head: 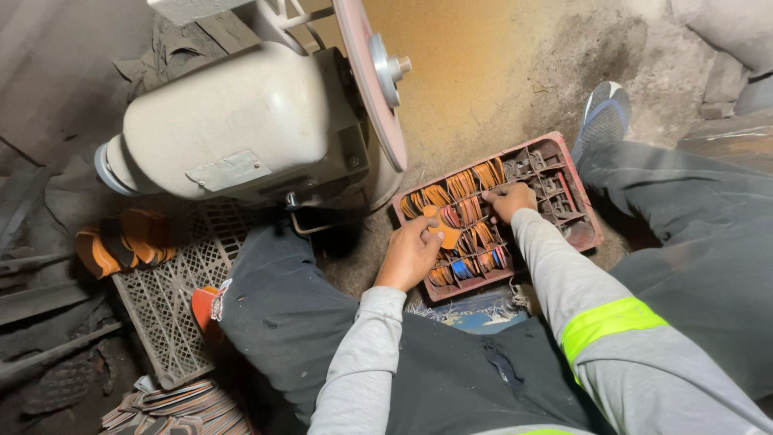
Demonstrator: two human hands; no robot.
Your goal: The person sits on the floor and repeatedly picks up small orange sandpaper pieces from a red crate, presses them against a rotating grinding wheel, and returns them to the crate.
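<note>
A red plastic crate point(578, 201) with small compartments lies on the dirt floor between my legs. Its left compartments hold several orange and brown flat pieces, a few blue. My left hand point(411, 251) pinches an orange flat piece point(446, 234) over the crate's left side. My right hand point(510, 199) rests with fingers curled on the pieces in the crate's middle; whether it grips one is hidden.
A cream-coloured grinder motor point(241, 121) with a pink disc wheel point(372, 76) stands just beyond my left knee. A grey lattice crate point(165, 306) lies at left with an orange-and-black bundle point(125, 242) on it. Stacked flat pieces point(181, 407) sit at bottom left. My shoe point(602, 117) is beyond the red crate.
</note>
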